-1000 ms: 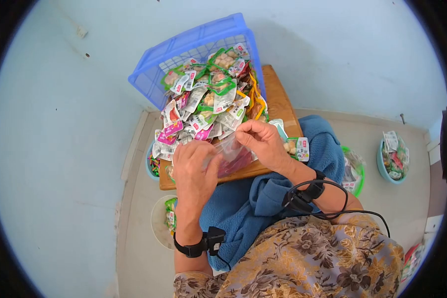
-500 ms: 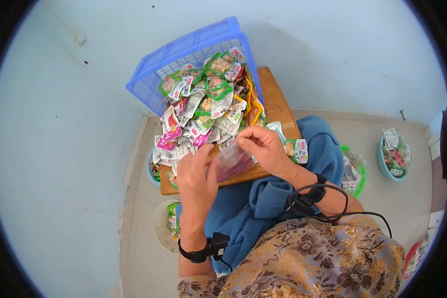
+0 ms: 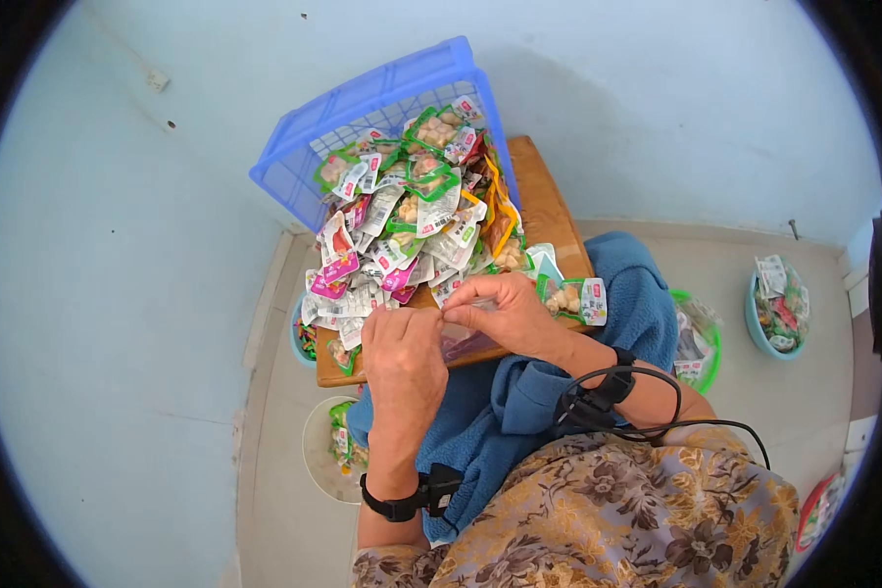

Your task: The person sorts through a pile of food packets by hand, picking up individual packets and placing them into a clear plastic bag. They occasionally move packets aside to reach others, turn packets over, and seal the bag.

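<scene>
Pinching in close now, the left hand (image 3: pixel 402 358) and the right hand (image 3: pixel 500 316) meet at the near edge of the wooden board (image 3: pixel 551 211). Both are closed on the clear bag (image 3: pixel 466 343). The fingertips of the two hands come together over its upper edge, right thumb pressed against the forefinger.

The bag sits low between the palms, its bottom resting on the board's near edge just above the blue cloth (image 3: pixel 622 284) on the lap. Something reddish shows through the film. My read is that the board takes the weight, so the fingers only have to manage the thin rim.

Orientation is hard to call, because most of the bag is hidden under the knuckles. The strip that shows runs roughly left to right along the board's edge. The gripped rim appears to face up and away from the person, the filled end toward the lap.

Behind the hands, the blue crate (image 3: pixel 382 103) lies tipped on its side against the wall. A pile of snack packets (image 3: pixel 412 211) spills out of it across the board, within easy reach. One green-edged packet (image 3: pixel 575 299) lies just beside the right wrist.

Bowls of sorted packets ring the floor: a teal bowl (image 3: pixel 755 323) and a green bowl (image 3: pixel 708 338) to the right, a white bowl (image 3: pixel 314 446) by the left forearm.
</scene>
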{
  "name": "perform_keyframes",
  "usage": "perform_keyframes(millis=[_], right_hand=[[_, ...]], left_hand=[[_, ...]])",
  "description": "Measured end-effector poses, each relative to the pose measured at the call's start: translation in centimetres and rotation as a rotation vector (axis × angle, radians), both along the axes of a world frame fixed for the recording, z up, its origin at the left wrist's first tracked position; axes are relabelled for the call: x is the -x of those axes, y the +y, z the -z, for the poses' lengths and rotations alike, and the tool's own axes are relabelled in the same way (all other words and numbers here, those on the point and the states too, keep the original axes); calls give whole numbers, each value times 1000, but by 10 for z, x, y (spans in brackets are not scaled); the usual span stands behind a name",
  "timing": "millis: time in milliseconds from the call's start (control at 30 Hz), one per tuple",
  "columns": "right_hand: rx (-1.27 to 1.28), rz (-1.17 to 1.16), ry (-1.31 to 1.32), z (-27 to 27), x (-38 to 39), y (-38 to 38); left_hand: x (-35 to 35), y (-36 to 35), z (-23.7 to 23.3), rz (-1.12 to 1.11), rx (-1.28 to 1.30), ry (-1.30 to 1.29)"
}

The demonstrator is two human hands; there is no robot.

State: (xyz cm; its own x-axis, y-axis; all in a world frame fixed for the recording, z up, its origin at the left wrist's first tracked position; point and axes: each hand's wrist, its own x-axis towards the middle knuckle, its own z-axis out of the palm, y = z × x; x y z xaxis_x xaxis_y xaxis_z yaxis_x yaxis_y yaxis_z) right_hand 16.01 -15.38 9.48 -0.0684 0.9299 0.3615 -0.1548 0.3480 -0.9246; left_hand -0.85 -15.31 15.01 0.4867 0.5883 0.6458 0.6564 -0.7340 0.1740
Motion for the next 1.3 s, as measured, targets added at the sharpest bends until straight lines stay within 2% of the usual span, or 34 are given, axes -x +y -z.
perform_keyframes(millis=[333,633,667,733,800,867,900,967,1000,1067,1133,1300], right_hand=[[37,99,8,1,-2,2],[105,-1,92,24,-13,-4],[109,-3,87,31,-15,-5],[70,-91,-103,45,-17,-9],[120,-93,-94,53,-17,-12],[168,-94,-82,54,-17,-18],[225,-99,-50,52,-17,-21],[288,-108,-15,53,-16,-24],[313,-115,-27,57,-16,-24],[342,-124,-40,60,-13,-26],[458,-91,131,61,-4,-30],[577,-48,195,64,-2,-26]], left_hand=[[21,-6,10,-98,-40,133],[33,-10,9,-118,32,59],[33,-11,10,-109,47,31],[33,-15,10,-103,91,15],[35,-17,9,-97,134,1],[38,-19,9,-38,320,-97],[39,-21,10,-39,323,-97],[43,-25,12,-68,612,-245],[45,-24,15,-72,617,-245],[51,-16,27,-67,915,-373],[59,-3,45,-74,967,-380],[58,10,89,-55,1050,-479]])
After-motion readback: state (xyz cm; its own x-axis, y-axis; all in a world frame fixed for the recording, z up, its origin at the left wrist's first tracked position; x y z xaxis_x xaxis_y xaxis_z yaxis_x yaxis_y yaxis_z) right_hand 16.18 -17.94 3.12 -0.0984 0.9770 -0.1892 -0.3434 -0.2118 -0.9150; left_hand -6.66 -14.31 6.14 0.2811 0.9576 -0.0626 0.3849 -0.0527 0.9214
